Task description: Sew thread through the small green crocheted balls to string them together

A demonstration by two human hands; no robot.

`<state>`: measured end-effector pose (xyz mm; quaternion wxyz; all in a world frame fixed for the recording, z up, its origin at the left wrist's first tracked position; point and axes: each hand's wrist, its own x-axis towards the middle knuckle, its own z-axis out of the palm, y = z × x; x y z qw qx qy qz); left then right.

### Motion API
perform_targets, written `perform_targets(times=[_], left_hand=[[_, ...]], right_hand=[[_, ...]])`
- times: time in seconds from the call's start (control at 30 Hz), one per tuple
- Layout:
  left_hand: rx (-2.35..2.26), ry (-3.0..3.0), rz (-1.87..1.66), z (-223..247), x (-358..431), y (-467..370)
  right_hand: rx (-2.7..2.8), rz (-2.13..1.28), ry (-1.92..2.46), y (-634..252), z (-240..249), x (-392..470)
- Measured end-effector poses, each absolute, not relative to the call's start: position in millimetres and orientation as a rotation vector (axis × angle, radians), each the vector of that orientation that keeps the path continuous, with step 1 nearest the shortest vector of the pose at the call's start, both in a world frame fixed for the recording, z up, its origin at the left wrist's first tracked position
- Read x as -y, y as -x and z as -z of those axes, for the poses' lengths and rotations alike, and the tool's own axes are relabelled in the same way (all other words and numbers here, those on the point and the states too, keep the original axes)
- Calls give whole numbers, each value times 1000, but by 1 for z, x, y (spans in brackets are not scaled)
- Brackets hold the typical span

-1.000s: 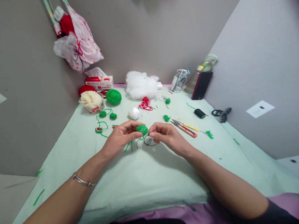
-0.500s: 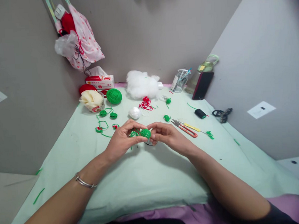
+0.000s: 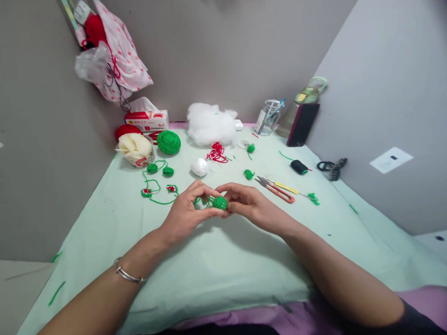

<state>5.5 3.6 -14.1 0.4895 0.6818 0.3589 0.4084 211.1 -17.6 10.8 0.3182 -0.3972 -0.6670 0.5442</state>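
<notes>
Between my two hands, above the middle of the table, is a small green crocheted piece (image 3: 220,203). My left hand (image 3: 190,208) pinches it from the left with thumb and fingers, and green yarn shows inside the curl of those fingers. From the right, the thumb and fingertips of my right hand (image 3: 247,201) close on the same piece. A white yarn ball (image 3: 199,167) lies just beyond my hands. Orange-handled snips (image 3: 281,193) and a yellow-handled hook (image 3: 286,187) rest to the right of my right hand.
White stuffing (image 3: 211,125), a green yarn ball (image 3: 168,142) and a tissue box (image 3: 147,121) stand at the back. Black thread (image 3: 299,167), a phone (image 3: 303,125) and a jar of pens (image 3: 269,118) are at the right. Small crocheted pieces (image 3: 146,192) lie left.
The green piece has shifted slightly down and right between my fingertips. My left fingers have moved a little around it, and a black strand below it no longer shows.
</notes>
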Motion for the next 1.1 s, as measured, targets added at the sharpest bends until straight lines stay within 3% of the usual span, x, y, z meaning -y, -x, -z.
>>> perform_targets(times=[0.1,0.33,0.7,1.0,1.1], left_hand=[[-804,-1688,-1009,16,-3,-6],[-796,-1657,-968,24,-3,-7],[-886,-1760,-995,24,-4,-6],[-976,-1907,-811,27,-2,-7],[-989,-1889,-800,24,-3,-7]], right_hand=[[1800,-1360,1083,-212,-9,18],[1896,-627,1238,-214,-2,16],[2043,-543,942,-212,-2,17],[2359,-166,1069,-201,10,17],[2335,-192,1052,-197,5,20]])
